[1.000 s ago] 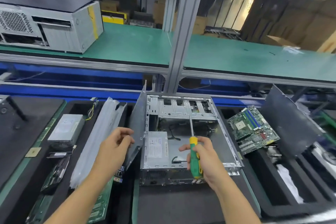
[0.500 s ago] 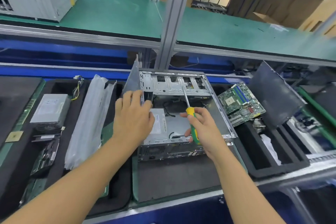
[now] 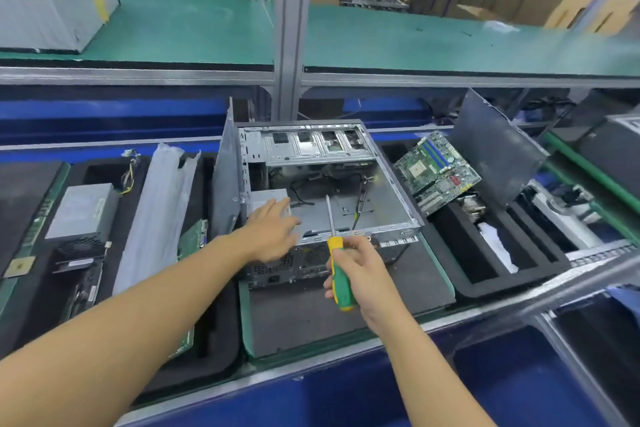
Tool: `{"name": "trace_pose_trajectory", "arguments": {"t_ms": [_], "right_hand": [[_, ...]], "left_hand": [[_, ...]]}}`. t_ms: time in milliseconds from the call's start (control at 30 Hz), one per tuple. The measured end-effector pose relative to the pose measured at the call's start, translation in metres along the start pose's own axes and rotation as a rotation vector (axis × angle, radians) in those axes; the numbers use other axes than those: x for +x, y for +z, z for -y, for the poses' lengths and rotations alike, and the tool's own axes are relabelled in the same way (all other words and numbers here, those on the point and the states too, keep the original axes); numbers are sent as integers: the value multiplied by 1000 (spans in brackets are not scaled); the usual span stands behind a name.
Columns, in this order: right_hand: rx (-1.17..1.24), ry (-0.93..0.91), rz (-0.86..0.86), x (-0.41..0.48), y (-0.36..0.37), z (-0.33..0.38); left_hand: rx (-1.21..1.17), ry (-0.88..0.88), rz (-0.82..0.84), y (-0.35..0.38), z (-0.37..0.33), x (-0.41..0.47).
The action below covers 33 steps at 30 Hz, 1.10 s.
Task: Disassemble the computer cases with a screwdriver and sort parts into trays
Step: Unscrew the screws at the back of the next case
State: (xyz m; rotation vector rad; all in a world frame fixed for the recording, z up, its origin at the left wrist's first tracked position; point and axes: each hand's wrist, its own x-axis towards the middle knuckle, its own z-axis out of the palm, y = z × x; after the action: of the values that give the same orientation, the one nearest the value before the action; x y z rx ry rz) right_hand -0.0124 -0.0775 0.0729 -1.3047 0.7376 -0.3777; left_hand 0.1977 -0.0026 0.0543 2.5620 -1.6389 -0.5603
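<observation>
The left hand (image 3: 273, 230) extends into the open sheet-metal computer case (image 3: 311, 147), its fingers straight and loosely spread over a flat silver box (image 3: 266, 198) in the near left corner. Blur hides whether they touch it. The right hand (image 3: 363, 276) curls round the glossy green-and-yellow handle of the screwdriver (image 3: 341, 282). Its thin steel shaft rises past the fingertips over the case's bare floor. Beyond the right knuckles, a green motherboard (image 3: 436, 170) leans in a black foam tray (image 3: 485, 282).
</observation>
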Motion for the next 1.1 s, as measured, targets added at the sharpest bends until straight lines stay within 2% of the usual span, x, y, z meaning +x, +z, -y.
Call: {"name": "trace_pose_trajectory", "arguments": {"t_ms": [233,400,567,1100], "right_hand": [[-134,72,75,-26,-9,-34],[-171,104,52,-45,2,-65],[-169,109,-3,-49,17,-78],[-185,94,-123,-42,34,-77]], "left_hand": [[144,65,8,12,10,-8],[202,137,-218,29,12,-15],[232,163,-320,36,14,-12],[220,183,-387,41,21,-7]]}}
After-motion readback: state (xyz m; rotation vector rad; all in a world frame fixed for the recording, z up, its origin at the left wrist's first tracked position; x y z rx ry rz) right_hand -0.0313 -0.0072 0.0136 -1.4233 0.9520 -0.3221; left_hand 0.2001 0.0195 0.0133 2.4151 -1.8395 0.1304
